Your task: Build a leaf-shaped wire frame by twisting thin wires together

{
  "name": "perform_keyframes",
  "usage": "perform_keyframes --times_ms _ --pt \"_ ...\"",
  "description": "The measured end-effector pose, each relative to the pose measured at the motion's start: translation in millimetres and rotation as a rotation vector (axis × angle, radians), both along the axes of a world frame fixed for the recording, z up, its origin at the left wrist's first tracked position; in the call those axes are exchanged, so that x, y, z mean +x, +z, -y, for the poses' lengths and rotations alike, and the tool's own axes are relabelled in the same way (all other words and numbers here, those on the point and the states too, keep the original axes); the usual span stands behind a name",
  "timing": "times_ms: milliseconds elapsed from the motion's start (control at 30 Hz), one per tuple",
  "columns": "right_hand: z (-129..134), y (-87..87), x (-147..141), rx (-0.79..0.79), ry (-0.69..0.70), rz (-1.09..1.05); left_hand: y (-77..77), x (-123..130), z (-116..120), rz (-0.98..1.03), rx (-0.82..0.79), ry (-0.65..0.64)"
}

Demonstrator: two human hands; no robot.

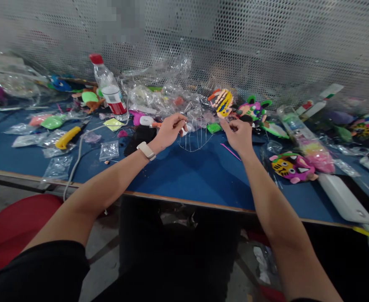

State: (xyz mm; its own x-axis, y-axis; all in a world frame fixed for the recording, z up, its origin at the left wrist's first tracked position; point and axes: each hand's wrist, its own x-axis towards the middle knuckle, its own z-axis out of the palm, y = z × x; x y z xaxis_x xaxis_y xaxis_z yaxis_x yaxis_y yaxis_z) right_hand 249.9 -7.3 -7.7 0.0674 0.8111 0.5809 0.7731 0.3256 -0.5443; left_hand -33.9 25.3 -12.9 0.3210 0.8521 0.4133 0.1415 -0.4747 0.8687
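Note:
My left hand [173, 130], with a pale band on the wrist, is closed in a pinch above the middle of the table. To its right my right hand [237, 133] is also closed, thumb and fingers together. Between them hangs a thin see-through thing [190, 150] with a curved lower edge and fine upright lines; whether it is clear plastic or fine wire I cannot tell. Its upper ends run towards both hands' fingertips. A yellow, black-striped clay figure [224, 103] shows just above my right fingertips; I cannot tell whether they touch it. A green piece [214, 128] lies between the hands.
On the blue table [190, 180] lie a yellow cutter knife [68, 137], small clear bags [109, 150] and a pink stick [230, 152]. A red-capped bottle [110, 88] stands back left. Right are a clay mask [293, 167] and a white power bank [344, 199]. Perforated metal [184, 29] rises behind.

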Motion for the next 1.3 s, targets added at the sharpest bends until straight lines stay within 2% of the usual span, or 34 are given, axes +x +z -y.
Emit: perform_keyframes --times_ms 333,533,633,833,967,1067,1200,1300 --pt "0 -1.5 -1 0.019 0.013 -0.012 2.5 0 1 0.006 0.005 -0.004" --pt "2 0.8 -7 0.114 0.023 -0.028 4.1 -3 7 -0.224 0.166 0.108" --pt "7 3.8 -14 0.131 0.049 -0.019 4.9 -4 11 -0.309 0.228 0.107" --pt "18 10.3 -27 0.163 0.055 0.018 16.0 -1 25 -0.248 0.250 -0.016" --pt "23 14.7 -32 0.187 0.053 0.041 22.5 4 32 -0.215 0.348 0.007" --pt "26 16.3 -35 0.209 0.037 0.069 23.8 8 34 -0.210 0.363 0.036" --pt "30 17.6 -35 0.253 0.017 0.098 23.4 9 35 -0.188 0.318 0.051" --pt "35 19.4 -31 0.353 -0.008 0.100 21.6 8 32 -0.080 0.212 0.026"
